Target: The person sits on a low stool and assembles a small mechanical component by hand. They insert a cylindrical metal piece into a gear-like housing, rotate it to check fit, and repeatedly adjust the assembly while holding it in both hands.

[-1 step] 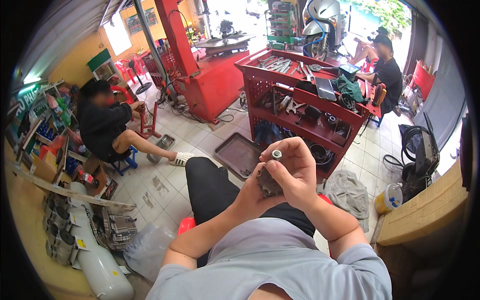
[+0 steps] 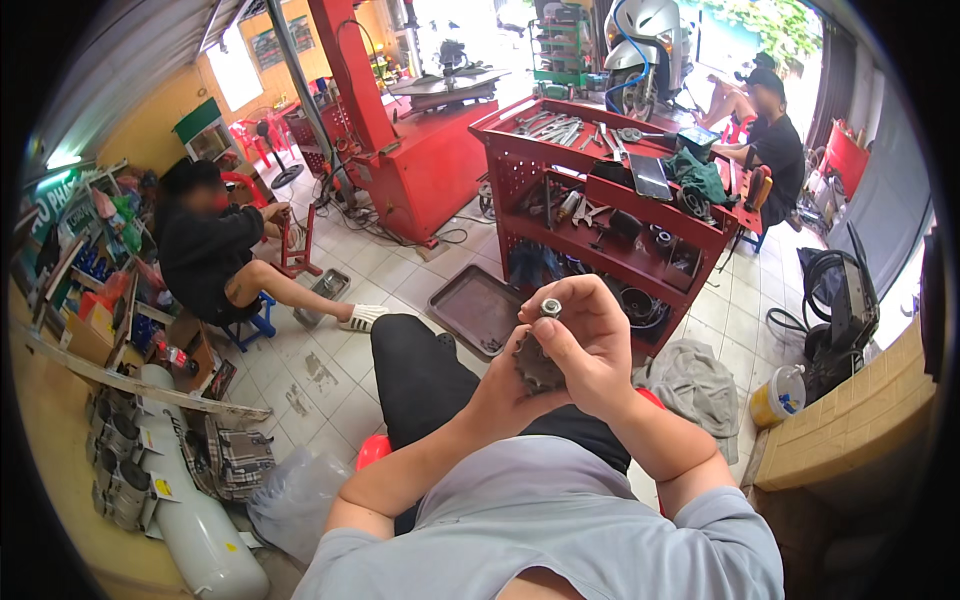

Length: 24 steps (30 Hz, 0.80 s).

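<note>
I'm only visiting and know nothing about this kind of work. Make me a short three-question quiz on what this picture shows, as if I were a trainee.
1. True or false: both hands, the left hand and the right hand, hold the dark toothed gear.
2. What sits at the fingertips above the gear? A) a small silver nut-like piece B) a paintbrush C) a key
3. Fill in: the flat dark tray lies on the tiled floor in front of the ____ tool cart.

Key: 1 true; 2 A; 3 red.
</note>
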Each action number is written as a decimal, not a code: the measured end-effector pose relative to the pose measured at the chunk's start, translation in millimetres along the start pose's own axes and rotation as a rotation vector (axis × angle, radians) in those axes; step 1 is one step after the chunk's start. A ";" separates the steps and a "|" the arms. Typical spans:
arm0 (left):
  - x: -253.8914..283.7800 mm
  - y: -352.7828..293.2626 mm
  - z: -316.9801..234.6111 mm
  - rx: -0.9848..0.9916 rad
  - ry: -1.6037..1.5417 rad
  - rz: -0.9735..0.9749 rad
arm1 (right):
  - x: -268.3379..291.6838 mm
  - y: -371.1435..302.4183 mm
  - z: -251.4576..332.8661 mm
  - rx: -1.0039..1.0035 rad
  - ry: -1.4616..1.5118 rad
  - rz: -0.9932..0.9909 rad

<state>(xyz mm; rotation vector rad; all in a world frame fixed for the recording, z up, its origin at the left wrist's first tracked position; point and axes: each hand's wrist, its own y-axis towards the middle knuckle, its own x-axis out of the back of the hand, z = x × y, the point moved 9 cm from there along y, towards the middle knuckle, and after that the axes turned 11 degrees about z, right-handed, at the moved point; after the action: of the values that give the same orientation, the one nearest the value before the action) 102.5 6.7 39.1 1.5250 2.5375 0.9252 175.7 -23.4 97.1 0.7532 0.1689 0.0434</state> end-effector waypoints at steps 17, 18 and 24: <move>-5.8 -0.2 9.2 0.059 -0.107 -0.009 | 2.6 1.4 -4.3 -0.077 0.041 0.012; -6.1 -1.0 7.7 0.052 -0.077 -0.003 | 1.3 0.8 -1.8 -0.036 0.008 0.024; -4.5 -1.0 11.2 0.054 -0.124 0.000 | 4.2 1.4 -11.3 -0.141 0.030 -0.009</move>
<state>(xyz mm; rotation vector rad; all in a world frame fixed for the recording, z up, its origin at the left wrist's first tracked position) 107.7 8.0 28.2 1.5444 2.4947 0.7436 178.0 -14.3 89.4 0.6109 0.1955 0.0570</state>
